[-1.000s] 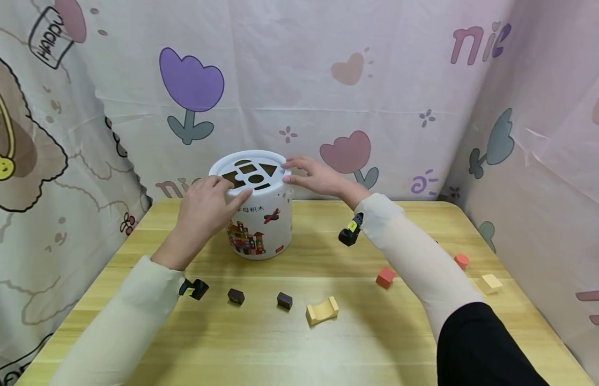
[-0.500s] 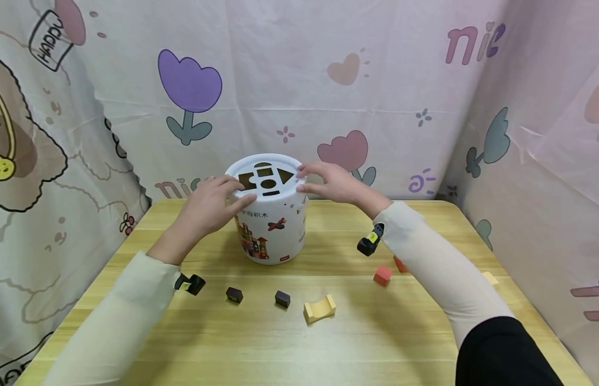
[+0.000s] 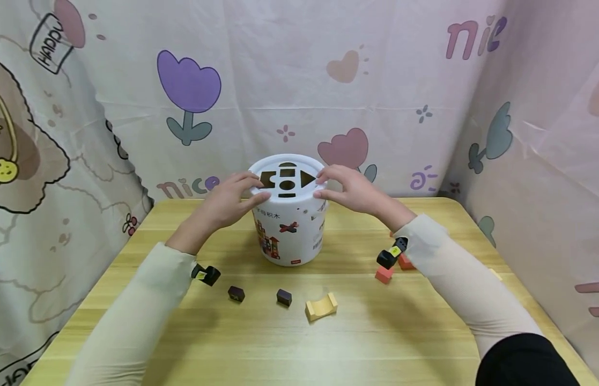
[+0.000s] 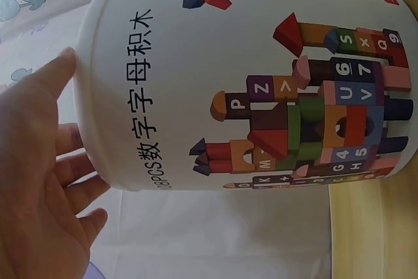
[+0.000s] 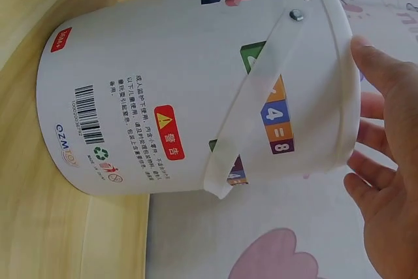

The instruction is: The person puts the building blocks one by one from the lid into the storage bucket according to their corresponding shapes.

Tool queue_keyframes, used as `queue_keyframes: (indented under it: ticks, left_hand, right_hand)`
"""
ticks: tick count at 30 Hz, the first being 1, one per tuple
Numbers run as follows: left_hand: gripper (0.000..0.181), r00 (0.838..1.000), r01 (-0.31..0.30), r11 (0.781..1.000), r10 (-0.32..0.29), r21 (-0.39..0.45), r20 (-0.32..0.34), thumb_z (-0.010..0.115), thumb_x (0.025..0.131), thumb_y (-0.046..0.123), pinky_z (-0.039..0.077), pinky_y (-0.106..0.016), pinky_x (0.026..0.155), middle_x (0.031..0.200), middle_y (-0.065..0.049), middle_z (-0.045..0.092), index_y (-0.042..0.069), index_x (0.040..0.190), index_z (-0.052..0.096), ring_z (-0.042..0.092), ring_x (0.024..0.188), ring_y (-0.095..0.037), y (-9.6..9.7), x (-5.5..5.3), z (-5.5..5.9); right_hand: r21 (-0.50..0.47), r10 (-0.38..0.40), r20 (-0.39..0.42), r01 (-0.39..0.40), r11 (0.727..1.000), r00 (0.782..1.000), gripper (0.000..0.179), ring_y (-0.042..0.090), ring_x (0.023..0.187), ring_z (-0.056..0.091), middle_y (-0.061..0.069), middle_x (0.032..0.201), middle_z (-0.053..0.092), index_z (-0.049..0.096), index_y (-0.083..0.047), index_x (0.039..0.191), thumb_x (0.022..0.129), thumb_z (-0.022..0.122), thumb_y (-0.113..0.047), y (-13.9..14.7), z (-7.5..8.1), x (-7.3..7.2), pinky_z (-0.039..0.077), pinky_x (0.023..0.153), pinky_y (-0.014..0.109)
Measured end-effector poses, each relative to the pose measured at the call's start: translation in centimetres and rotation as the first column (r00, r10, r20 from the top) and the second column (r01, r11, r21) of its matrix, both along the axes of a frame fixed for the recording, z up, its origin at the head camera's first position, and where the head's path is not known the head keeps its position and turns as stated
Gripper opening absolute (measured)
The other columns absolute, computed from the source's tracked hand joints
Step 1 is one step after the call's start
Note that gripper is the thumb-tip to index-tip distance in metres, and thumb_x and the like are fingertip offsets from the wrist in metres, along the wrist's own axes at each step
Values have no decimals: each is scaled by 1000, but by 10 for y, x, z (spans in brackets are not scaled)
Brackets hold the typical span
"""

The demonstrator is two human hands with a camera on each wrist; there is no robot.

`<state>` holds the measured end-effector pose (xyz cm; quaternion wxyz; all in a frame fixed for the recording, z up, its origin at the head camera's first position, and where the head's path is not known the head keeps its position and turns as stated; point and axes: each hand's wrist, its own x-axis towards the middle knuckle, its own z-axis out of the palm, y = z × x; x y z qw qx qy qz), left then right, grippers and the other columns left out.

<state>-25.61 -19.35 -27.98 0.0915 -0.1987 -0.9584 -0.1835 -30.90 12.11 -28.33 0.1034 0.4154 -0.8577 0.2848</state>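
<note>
Bucket (image 3: 287,213) shifted right, smooth cylinder, hands (image 3: 229,201) (image 3: 355,190) gripping

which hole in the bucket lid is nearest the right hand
The triangular hole on the right side of the lid. Its tip points toward the right hand; every other hole sits farther left, and none is a triangle.

The white bucket (image 3: 289,219) bears 数字字母积木, QZMTOY and a red 警告 label (image 5: 170,132); the curtain (image 3: 275,80) reads HAPPY and nice.

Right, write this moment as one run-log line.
left hand: touches lid rim; right hand: touches opposite side; bucket: upright on table; curved yellow block: nearer camera
</note>
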Motion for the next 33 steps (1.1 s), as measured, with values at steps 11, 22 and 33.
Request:
queue_keyframes:
  ticks: [11,22,33]
  left_hand:
    - [52,991,104,995,-103,7,-85,56,95,54,42,-52,102,137,-5,52,13,126,64,49,126,-30,24,4,-3]
    - [44,974,195,981,-194,-10,-116,57,95,51,42,-49,104,129,-3,57,14,117,68,48,124,-26,42,6,-3]
    - [65,974,218,976,-219,-21,-65,59,92,56,31,-56,109,147,-10,42,13,140,53,32,137,-31,52,-14,4]
  right_hand:
    - [-20,-50,26,50,999,998,32,24,122,51,2,128,58,65,-14,114,93,66,-39,29,-3,15,42,102,49]
    - [-7,-59,17,59,998,998,29,27,122,50,5,127,59,66,-11,113,94,67,-33,54,0,30,41,101,53]
    - [11,-89,1,89,996,996,28,28,125,49,4,130,58,66,-13,114,94,67,-32,69,-3,34,41,101,55]
